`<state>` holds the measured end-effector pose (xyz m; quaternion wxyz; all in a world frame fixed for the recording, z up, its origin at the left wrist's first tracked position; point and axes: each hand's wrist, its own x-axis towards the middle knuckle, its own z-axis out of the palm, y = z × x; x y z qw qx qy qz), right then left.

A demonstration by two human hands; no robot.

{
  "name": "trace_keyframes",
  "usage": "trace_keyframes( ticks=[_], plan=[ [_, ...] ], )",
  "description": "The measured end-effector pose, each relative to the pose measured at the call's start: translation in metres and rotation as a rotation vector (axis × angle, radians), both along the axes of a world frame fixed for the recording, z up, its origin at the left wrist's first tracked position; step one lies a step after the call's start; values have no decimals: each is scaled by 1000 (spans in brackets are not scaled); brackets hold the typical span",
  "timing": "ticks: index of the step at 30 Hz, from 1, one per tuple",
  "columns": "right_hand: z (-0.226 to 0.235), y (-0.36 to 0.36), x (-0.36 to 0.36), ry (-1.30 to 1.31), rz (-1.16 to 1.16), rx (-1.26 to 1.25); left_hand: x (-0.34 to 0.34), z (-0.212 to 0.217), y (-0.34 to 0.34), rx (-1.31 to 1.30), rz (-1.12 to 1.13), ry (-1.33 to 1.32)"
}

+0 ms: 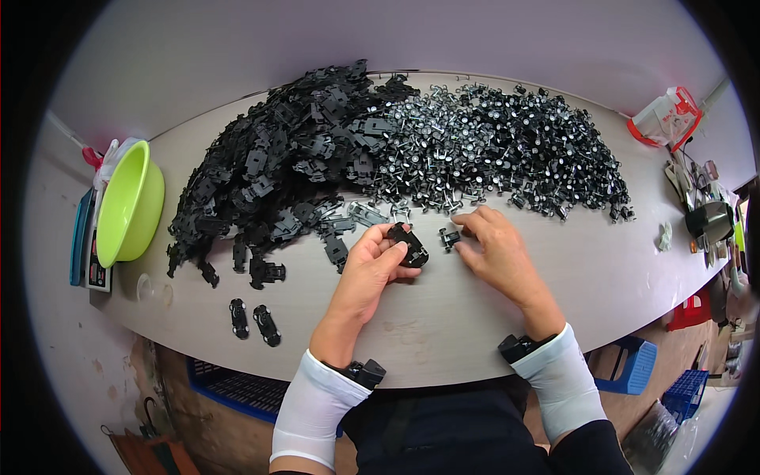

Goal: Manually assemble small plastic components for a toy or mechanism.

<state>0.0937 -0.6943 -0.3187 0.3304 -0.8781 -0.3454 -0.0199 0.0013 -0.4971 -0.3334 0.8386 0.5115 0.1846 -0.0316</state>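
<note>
Black plastic part [408, 245] pinched in the left hand [370, 273] just above the table [443, 324] | right hand [495, 249] fingertips closed on a small wheel piece [450, 237] resting on the table | heap of black parts [277, 166] behind, heap of wheel pieces [499, 150] beside it | two finished pieces [253, 321] at left | green bowl [131, 202] far left
</note>
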Motion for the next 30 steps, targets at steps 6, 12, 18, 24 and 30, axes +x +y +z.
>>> trace_keyframes(
  ticks=[6, 12, 18, 24, 30],
  plan=[
    [-15, 5, 2, 40, 46, 109, -1, -1, 2, 7, 0, -5],
    [-7, 5, -2, -179, 54, -40, 1, 2, 0, 25, -8, 1],
    [-5, -5, -10, 123, 67, 135, 0, -3, 1, 23, 8, -1],
    [-7, 3, -5, -125, -38, -64, 1, -3, -4, 126, -15, -16],
    [14, 31, -16, 38, 81, 172, 0, -10, -9, 193, -17, -100]
  ],
)
